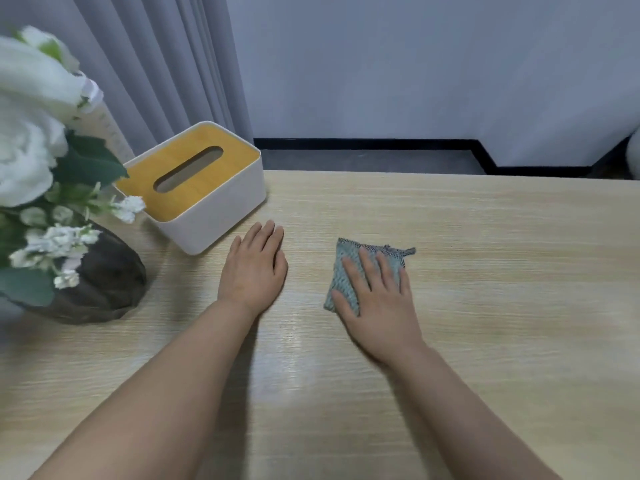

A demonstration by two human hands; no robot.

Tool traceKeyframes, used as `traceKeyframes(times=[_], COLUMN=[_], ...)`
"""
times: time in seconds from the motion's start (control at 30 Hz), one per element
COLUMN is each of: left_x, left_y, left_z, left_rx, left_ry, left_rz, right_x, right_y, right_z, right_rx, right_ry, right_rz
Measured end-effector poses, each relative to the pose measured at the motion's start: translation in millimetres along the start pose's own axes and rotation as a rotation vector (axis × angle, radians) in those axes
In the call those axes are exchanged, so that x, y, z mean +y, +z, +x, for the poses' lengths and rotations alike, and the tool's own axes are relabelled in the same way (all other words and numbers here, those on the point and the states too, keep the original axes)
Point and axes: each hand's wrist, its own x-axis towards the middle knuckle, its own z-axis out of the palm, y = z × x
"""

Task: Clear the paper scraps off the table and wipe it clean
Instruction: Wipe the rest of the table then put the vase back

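Observation:
A folded grey-green knitted cloth lies flat on the light wooden table, slightly right of centre. My right hand presses down on it with the palm, fingers spread over its top. My left hand rests flat on the bare wood to the left of the cloth, fingers together and holding nothing. No paper scraps show on the table.
A white tissue box with a wooden lid stands at the back left, close to my left hand. A dark vase with white flowers sits at the left edge. The table's far edge runs along the floor and wall.

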Motion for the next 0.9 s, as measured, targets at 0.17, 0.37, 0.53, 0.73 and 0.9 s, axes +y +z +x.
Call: traceKeyframes(times=[0.17, 0.37, 0.53, 0.73, 0.9], left_x=[7, 3, -31, -87, -125], left_y=[-11, -28, -47, -76, -93], left_z=[-19, -84, -124, -150, -169], left_rx=[-0.17, -0.218, -0.12, 0.025, 0.204], left_ry=[-0.016, -0.024, -0.101, -0.218, -0.505], left_rz=[0.036, -0.048, -0.223, -0.289, -0.461], right_x=[-1, -26, -54, -129, -192], right_y=[13, -1, -30, -39, -38], right_z=[-52, -68, -70, -68, -57], right_rx=[-0.03, -0.116, -0.095, -0.121, -0.16], right_ry=[0.032, 0.059, 0.034, -0.071, -0.155], right_rz=[0.013, 0.031, 0.204, 0.569, 0.658])
